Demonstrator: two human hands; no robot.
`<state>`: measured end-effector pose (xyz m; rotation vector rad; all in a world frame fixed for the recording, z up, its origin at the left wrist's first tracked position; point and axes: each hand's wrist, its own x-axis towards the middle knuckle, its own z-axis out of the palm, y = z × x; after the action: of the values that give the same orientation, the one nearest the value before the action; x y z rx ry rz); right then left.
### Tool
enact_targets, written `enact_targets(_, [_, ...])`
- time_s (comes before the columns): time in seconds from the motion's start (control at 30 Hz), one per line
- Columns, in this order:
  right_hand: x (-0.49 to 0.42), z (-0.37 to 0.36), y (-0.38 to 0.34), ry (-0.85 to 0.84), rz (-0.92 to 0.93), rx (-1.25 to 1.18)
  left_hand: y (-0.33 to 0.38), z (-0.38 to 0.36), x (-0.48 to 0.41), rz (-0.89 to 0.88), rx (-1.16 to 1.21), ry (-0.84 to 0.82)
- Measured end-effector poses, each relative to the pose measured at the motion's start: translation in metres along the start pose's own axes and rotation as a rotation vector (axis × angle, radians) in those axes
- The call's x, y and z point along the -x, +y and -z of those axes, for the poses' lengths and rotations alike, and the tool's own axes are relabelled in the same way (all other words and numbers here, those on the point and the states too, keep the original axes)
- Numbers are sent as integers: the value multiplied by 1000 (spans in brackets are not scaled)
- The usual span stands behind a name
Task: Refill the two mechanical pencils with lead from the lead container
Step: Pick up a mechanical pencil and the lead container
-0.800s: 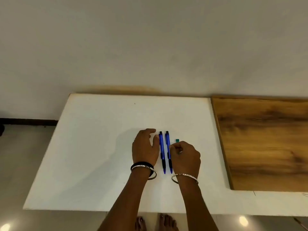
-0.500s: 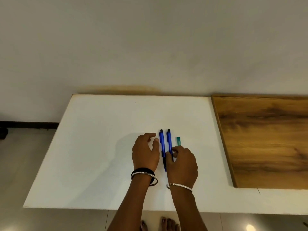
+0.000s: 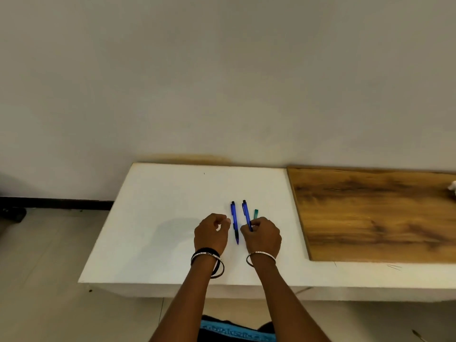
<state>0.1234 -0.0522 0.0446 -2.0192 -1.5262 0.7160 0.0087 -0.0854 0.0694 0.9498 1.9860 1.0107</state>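
Note:
Two blue mechanical pencils lie side by side on the white table point(image 3: 160, 218), tips toward me. The left pencil point(image 3: 234, 220) lies free between my hands. My right hand point(image 3: 262, 236) pinches the lower part of the right pencil point(image 3: 245, 213) between thumb and fingers. A small teal lead container point(image 3: 256, 213) lies just right of that pencil, partly hidden behind my right hand. My left hand point(image 3: 211, 233) hovers beside the left pencil with fingers loosely curled, holding nothing.
A brown wooden board point(image 3: 370, 213) covers the table's right part, with a small white object point(image 3: 452, 186) at its far right edge. A plain wall stands behind the table. Tiled floor lies to the left and below.
My right hand has closed on the right pencil and drawn it slightly apart from the left one. My left hand's fingers have curled in, away from the left pencil.

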Motion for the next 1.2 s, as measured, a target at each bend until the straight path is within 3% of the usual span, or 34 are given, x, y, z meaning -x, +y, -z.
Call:
enact_targets(0.27, [51, 35, -9, 52, 27, -378, 23, -3, 33, 35, 196, -148])
enact_targets(0.47, [45, 37, -6, -78, 96, -517, 25, -14, 28, 82, 395, -172])
enact_targets(0.53, [36, 38, -1, -140, 98, -563, 26, -15, 23, 48, 371, -135])
enact_targets(0.7, [12, 41, 0, -70, 9, -700, 22, -23, 15, -28, 276, -82])
enact_targets(0.8, [-1, 39, -4, -112, -38, -781, 13, -28, 10, -127, 125, -37])
enact_targets(1.2, [-40, 7, 18, -268, -183, -932, -27, -30, -34, -267, -90, -200])
